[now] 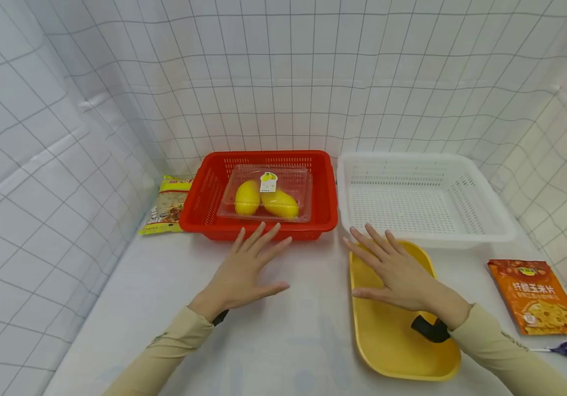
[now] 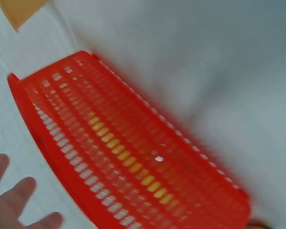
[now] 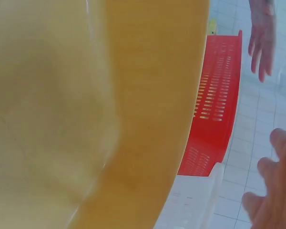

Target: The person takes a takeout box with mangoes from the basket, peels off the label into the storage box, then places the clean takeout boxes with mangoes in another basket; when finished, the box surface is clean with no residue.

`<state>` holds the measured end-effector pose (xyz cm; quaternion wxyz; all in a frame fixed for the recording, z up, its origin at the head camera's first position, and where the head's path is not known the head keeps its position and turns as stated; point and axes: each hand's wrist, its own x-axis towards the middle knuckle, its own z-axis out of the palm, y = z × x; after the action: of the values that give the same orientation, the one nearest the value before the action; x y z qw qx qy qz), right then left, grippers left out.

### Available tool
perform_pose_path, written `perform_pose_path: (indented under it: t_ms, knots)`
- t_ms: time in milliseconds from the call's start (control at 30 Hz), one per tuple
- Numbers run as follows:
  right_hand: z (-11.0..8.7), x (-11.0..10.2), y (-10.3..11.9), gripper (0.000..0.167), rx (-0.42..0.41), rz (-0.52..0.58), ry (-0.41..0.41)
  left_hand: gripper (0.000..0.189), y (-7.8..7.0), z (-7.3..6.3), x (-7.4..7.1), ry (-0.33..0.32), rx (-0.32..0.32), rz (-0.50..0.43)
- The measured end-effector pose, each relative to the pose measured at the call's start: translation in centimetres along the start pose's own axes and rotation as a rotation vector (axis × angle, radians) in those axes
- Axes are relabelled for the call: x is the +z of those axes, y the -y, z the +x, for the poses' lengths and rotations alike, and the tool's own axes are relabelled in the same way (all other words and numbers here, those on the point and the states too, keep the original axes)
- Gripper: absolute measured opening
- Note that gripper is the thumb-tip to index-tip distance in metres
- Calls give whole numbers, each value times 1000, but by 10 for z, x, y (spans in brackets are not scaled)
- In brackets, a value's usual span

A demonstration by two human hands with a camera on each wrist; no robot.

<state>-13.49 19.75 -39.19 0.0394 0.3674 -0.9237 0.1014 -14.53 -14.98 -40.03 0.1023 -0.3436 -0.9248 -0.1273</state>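
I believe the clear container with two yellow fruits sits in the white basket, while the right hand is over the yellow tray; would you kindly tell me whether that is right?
Not quite: the clear container with two yellow fruits sits in the red basket, as the head view shows, while the right hand is over the yellow tray.

My left hand (image 1: 243,272) could cross the table (image 1: 308,319) at lower centre; the red basket (image 1: 308,231) blocks the way above centre.
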Motion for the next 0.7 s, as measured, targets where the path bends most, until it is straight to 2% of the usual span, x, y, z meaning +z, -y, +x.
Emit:
perform_pose_path:
  t_ms: [100, 167, 233, 300, 367, 433, 500, 600, 700]
  knots:
    - [3, -2, -1, 84, -29, 49, -62, 76, 19, -2, -3, -174, -4, -101]
    - [6, -3, -2, 80, -44, 82, -123, 69, 36, -2, -6, -298, -50, -163]
    - [12, -5, -3, 74, -66, 112, -201, 63, 56, -2, -9, -404, -132, -201]
    - [18, -7, -3, 66, -92, 135, -281, 57, 76, -2, -14, -458, -254, -225]
    - [27, -8, -3, 59, -113, 151, -346, 58, 95, -1, -19, -438, -390, -253]
    - [36, -10, -3, 56, -121, 171, -391, 67, 112, 1, -25, -353, -514, -297]
    - [47, -10, -1, 55, -116, 195, -420, 76, 127, 3, -31, -249, -606, -343]
    - [64, -11, 0, 56, -78, 255, -439, 85, 147, 9, -36, -129, -681, -404]
    - [82, -11, 1, 57, -32, 335, -427, 86, 161, 14, -38, -79, -711, -441]
